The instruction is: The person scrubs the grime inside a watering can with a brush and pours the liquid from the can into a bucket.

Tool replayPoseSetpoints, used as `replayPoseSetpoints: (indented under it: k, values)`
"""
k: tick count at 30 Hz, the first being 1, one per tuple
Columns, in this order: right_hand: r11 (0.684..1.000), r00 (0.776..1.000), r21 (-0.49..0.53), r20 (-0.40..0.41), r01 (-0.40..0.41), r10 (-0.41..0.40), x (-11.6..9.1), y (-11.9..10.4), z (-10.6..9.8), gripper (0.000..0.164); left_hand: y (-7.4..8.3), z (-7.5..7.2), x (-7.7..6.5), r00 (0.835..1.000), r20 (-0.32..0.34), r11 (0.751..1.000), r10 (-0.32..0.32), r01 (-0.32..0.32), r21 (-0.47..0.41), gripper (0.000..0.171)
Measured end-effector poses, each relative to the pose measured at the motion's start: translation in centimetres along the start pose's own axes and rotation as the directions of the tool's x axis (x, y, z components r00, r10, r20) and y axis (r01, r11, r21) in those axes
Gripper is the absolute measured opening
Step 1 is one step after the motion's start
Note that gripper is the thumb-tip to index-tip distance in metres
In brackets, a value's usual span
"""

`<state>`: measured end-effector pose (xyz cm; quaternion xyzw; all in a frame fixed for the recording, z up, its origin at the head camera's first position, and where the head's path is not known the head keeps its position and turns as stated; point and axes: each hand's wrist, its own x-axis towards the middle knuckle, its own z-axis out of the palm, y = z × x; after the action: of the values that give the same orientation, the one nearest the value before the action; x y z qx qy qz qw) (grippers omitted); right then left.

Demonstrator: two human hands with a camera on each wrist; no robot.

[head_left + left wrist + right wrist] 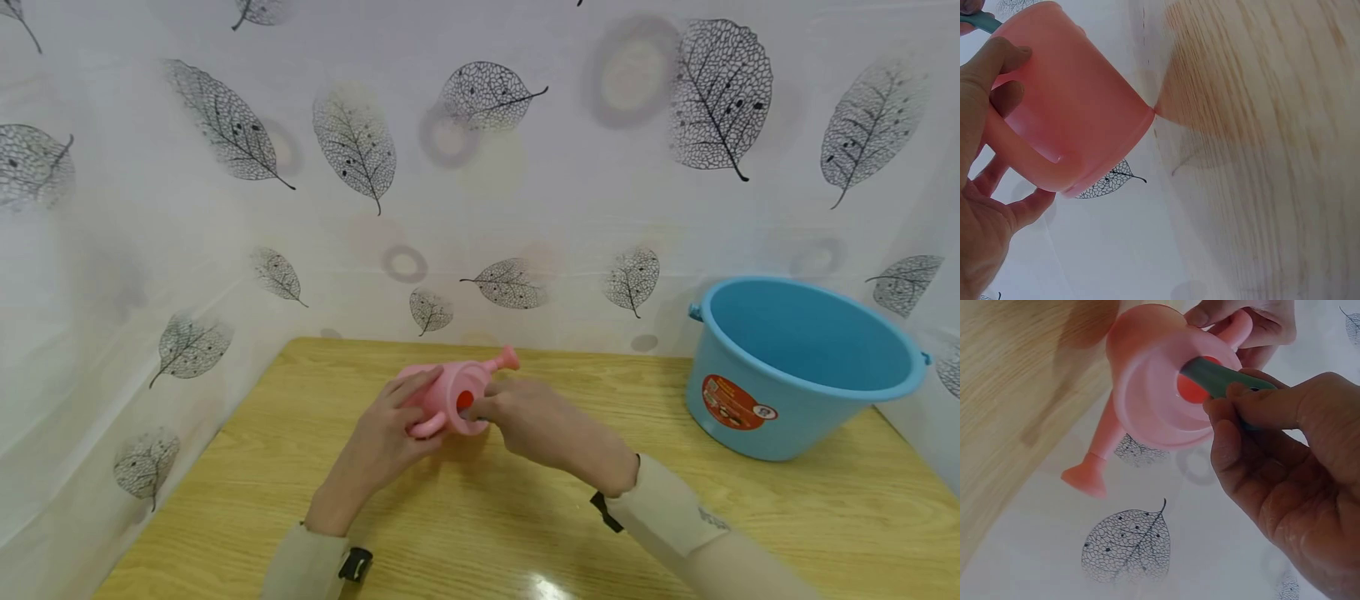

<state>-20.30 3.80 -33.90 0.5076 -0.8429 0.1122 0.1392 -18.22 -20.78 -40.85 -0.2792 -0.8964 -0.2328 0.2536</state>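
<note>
A pink watering can (454,377) lies tilted just above or on the table, its open top turned toward me and its spout (1090,475) pointing away to the right. My left hand (378,437) holds it by the handle (1019,150), with a finger laid against the body. A slim teal-green handle (1225,378) is pinched between the thumb and fingers of my right hand (536,421). Its far end goes into the round hole in the can's top, so that end is hidden. Inside the opening shows orange-red.
To the right on the wooden table (600,533) stands a large light-blue bucket (795,417) with a red-orange label. A white sheet printed with dark leaves (510,283) hangs behind the table and along its sides.
</note>
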Motion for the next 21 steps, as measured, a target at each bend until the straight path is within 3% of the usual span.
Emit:
replayPoseSetpoints:
  k: [12,21]
  values:
    - [1.000,1.000,0.019,-0.006,0.002,-0.002,0.7,0.4,1.5,0.033,0.0,0.1,0.0,1.000,-0.010,1.000,0.004,-0.004,0.010,0.023]
    - [0.999,1.000,0.045,0.001,-0.015,0.015,0.8,0.3,1.2,0.035,0.0,-0.1,0.0,1.000,0.000,1.000,-0.011,0.011,0.010,0.022]
